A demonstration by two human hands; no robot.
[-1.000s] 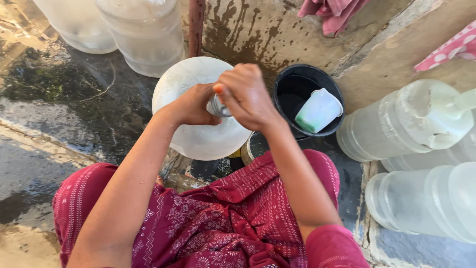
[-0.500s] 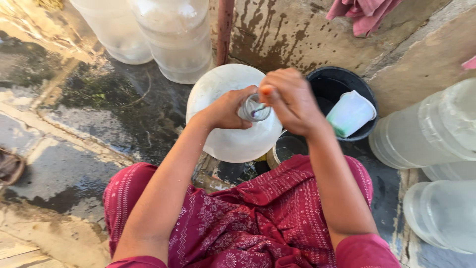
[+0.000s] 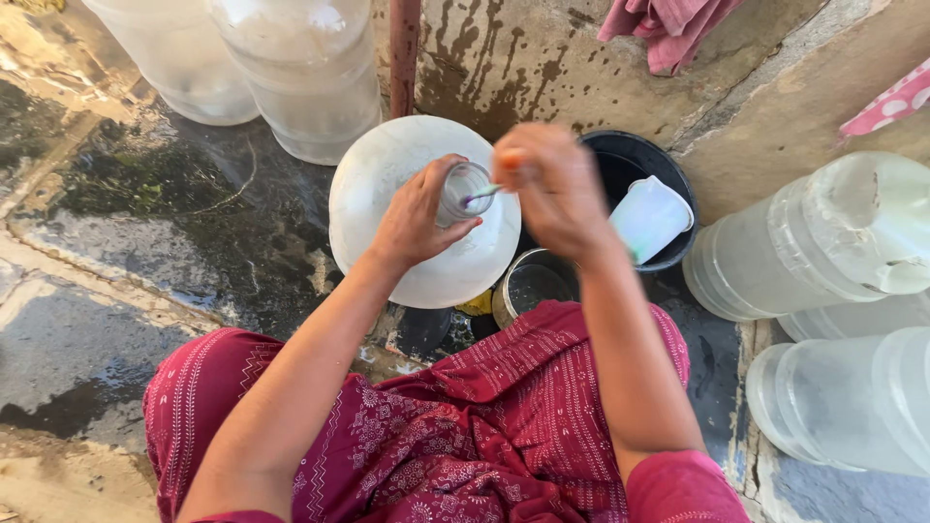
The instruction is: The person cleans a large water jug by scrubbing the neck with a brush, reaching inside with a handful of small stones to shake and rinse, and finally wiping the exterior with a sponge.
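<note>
Looking down from the head camera: counting six big clear water jugs in all, two standing at the top (image 3: 291, 68), three lying at the right (image 3: 823, 242), and one upright in the middle (image 3: 387, 184) between the knees. Also spotting one black bucket (image 3: 630, 160) with one white cup (image 3: 651, 218) inside, one small metal pot (image 3: 531, 286) just beside the centre jug, and two pinkish cloths draped on the wall. Sitting on wet, dark, patchy stone ground against a stained concrete wall with a rusty pipe (image 3: 404, 53). Gripping the centre jug's clear neck (image 3: 463, 192) with the left hand (image 3: 417, 218), fingers curled shut around it. Pinching a thin purple-green stick (image 3: 481, 195) in the right hand (image 3: 552, 189), fingertips closed, tip poking into the mouth.
</note>
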